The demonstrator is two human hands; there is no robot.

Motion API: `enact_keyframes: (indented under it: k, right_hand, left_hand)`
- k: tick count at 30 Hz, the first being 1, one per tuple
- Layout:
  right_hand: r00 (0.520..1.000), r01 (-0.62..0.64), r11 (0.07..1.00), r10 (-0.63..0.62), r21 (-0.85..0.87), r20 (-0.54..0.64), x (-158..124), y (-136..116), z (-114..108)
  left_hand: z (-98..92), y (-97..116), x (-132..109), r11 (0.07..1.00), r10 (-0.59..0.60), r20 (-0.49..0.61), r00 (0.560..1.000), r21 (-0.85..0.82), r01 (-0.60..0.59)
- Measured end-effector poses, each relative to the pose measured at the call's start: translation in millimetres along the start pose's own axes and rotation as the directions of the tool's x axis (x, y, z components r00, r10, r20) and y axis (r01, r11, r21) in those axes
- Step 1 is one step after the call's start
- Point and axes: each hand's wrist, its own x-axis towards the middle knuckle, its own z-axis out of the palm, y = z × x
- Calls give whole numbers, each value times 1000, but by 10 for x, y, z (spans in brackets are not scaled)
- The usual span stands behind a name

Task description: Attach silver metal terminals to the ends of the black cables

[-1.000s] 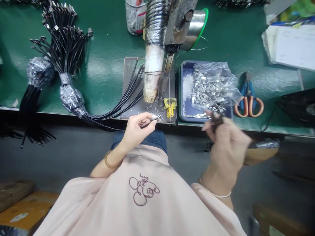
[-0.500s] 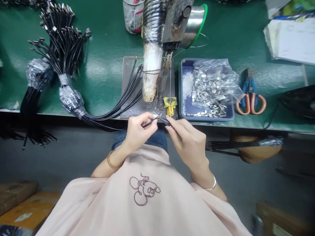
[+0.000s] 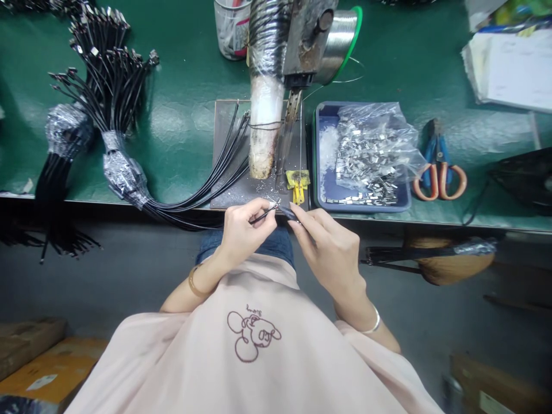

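bench (image 3: 181, 132) | cable bundles (image 3: 123, 172) | metal plate (image 3: 225, 118) | blue tray (image 3: 319, 167) | scissors (image 3: 440, 175) | papers (image 3: 513, 69)

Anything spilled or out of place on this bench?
Metal clips lie loose outside the bag in the blue tray; shiny specks litter the plate. Nothing else stands out.
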Motion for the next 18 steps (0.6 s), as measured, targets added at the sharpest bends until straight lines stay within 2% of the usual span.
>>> enact_keyframes:
  k: [9, 18]
  right_hand:
    - [999, -36, 995, 33, 94, 34, -17, 31, -8]
    - [999, -22, 1000, 22, -9, 32, -14, -20, -15]
  left_hand:
    - [-8, -2, -6, 1000, 25, 12, 1000, 6, -25]
    - [19, -11, -35, 993, 92, 21, 996, 79, -93]
